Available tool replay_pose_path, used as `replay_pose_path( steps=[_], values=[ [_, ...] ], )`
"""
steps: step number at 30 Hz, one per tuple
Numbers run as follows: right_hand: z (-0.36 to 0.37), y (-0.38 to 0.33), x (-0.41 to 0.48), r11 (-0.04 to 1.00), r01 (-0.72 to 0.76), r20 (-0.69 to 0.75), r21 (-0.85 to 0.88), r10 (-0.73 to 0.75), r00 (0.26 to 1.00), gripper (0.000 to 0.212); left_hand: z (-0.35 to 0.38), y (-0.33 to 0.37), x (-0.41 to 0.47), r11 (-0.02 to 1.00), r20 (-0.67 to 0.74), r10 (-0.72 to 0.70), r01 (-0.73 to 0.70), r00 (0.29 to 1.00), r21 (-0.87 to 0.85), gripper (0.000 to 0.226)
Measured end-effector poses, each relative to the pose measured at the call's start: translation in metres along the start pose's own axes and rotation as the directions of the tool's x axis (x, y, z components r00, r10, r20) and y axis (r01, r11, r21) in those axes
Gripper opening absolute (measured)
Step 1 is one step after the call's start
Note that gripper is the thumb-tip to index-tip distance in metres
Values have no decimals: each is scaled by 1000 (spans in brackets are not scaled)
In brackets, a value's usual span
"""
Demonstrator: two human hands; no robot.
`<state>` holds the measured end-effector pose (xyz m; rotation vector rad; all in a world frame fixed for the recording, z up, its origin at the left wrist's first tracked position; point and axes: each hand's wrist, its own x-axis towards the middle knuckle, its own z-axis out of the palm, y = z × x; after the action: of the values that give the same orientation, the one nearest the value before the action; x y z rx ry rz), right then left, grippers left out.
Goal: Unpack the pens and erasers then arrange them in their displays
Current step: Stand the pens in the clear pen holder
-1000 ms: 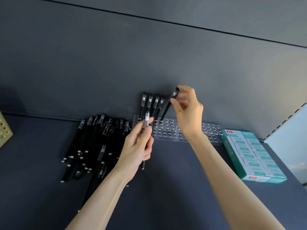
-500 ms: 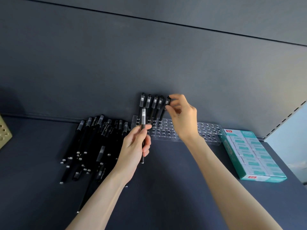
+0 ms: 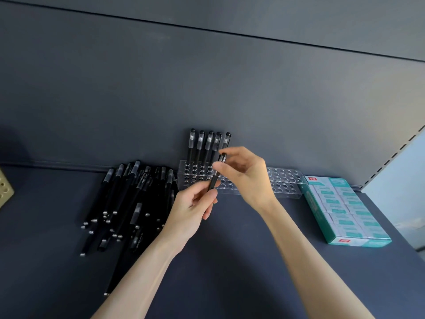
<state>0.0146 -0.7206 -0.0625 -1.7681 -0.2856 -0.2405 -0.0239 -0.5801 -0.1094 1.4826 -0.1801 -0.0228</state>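
A clear plastic pen stand (image 3: 285,183) with many round holes lies along the back of the dark shelf. Several black pens (image 3: 208,146) stand upright in its left end. A heap of loose black pens (image 3: 128,199) lies to the left of the stand. My left hand (image 3: 190,210) grips the lower part of one black pen (image 3: 217,172), tilted up to the right. My right hand (image 3: 246,176) pinches the cap end of that same pen between thumb and forefinger, just in front of the stand. A teal box of erasers (image 3: 345,210) sits to the right.
The dark back wall (image 3: 207,88) rises straight behind the stand. A tan perforated block (image 3: 4,187) shows at the left edge. A slotted upright (image 3: 395,155) borders the shelf on the right. Bare shelf surface (image 3: 230,261) lies in front between my forearms.
My right hand set its pen into the stand beside the others, let go, then came down to pinch the top of the pen that my left hand raised toward it.
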Motion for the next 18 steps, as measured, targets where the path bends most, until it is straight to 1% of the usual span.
replay_pose_path(
  steps=[3, 5, 6, 7, 8, 9, 10, 11, 13, 15, 17, 18],
  values=[
    [-3, -3, -3, 999, 7, 33, 37, -8, 999, 24, 1, 0, 0, 1000, -39, 9, -9, 999, -8, 12],
    [-5, -5, -4, 999, 11, 83, 33, -14, 996, 31, 3, 1, -1, 1000, -66, 12, -13, 998, -9, 10],
    [-5, -5, -5, 999, 28, 79, 16, -30, 996, 34, 4, 2, -1, 1000, -82, 4, -5, 997, -14, 10],
    [-7, -6, -4, 998, 55, 42, -14, -54, 998, 36, 4, 2, -1, 1000, -107, -3, 2, 994, -7, 10],
    [-10, -7, -3, 995, 81, -21, -52, -83, 996, 37, 4, 2, -1, 999, -145, 3, 3, 989, 42, 11],
    [-13, -8, 0, 991, 100, -94, -89, -109, 990, 38, 1, 1, 0, 989, -194, 30, 0, 981, 150, 13],
    [-18, -10, 4, 986, 116, -163, -117, -134, 977, 39, -2, 1, 1, 957, -240, 80, -7, 968, 289, 17],
    [-22, -12, 9, 981, 134, -222, -140, -163, 961, 39, -7, 3, 4, 904, -269, 143, -14, 952, 428, 22],
    [-30, -13, 19, 967, 179, -298, -183, -228, 927, 35, -16, 7, 12, 767, -277, 244, -10, 929, 642, 37],
    [-32, -13, 27, 949, 221, -330, -226, -288, 899, 33, -24, 11, 24, 658, -262, 250, 35, 932, 752, 55],
    [-32, -9, 33, 939, 236, -335, -249, -312, 889, 31, -27, 13, 35, 594, -253, 185, 97, 950, 798, 71],
    [-31, -6, 35, 937, 237, -330, -257, -316, 890, 29, -27, 12, 40, 572, -249, 157, 118, 956, 812, 75]
  ],
)
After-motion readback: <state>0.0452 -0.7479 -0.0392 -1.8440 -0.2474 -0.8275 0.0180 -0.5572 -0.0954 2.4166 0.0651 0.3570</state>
